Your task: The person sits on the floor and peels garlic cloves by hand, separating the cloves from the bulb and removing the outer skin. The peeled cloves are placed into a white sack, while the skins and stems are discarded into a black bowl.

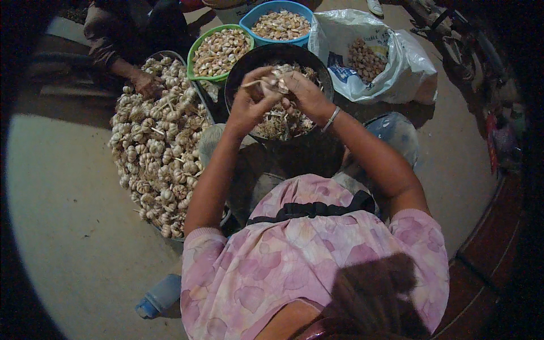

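Both of my hands are raised over a dark round basin that holds dry garlic skins and stalk bits. Between them is a garlic bulb, partly broken open and blurred by motion. My left hand grips it from the left, with a thin stalk sticking out past the fingers. My right hand, with a bracelet on the wrist, has its fingers on the bulb's right side. Fingers cover much of the bulb. A few cloves show just beneath my hands; whether they are held or lie in the basin, I cannot tell.
To the left, a long tray is heaped with whole garlic bulbs; another person's hand reaches into it. Behind the basin stand a green bowl and a blue bowl of cloves. A white woven sack stands right, a bottle lies lower left.
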Available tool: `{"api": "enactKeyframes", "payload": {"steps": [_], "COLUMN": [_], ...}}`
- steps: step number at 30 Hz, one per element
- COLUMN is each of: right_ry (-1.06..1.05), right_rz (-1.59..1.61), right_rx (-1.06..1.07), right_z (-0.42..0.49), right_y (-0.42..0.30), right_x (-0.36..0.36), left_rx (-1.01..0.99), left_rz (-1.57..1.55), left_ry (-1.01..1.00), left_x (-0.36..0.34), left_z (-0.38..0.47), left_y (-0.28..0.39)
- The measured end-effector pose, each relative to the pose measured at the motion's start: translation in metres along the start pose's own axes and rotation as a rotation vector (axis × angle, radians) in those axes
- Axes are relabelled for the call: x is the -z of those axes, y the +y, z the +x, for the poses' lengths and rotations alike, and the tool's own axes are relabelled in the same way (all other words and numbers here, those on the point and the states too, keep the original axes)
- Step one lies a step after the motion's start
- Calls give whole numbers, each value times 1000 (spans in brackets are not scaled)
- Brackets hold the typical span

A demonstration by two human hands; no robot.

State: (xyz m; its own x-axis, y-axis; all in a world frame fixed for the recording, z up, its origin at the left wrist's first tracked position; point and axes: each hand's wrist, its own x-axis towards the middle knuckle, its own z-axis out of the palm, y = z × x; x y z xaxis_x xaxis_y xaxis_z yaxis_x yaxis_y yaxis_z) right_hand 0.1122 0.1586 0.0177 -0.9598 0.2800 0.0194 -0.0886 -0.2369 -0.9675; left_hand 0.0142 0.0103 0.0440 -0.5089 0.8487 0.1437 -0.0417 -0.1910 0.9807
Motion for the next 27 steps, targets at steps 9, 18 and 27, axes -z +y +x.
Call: {"api": "enactKeyframes", "payload": {"steps": [9, 18, 27], "right_ry": [-14, 33, -66], "right_rz": [397, -465, 163], "right_rx": [-195, 70, -245], "right_z": [1, 1, -6], "right_y": [-10, 18, -10], "right_x": [4, -3, 1], "left_rx": [44, -256, 67], "left_rz": [78, 830, 286], "left_ry": [180, 127, 54], "left_x": [20, 8, 14], "left_z": [-12, -6, -7], "left_y": [-1, -5, -4]}}
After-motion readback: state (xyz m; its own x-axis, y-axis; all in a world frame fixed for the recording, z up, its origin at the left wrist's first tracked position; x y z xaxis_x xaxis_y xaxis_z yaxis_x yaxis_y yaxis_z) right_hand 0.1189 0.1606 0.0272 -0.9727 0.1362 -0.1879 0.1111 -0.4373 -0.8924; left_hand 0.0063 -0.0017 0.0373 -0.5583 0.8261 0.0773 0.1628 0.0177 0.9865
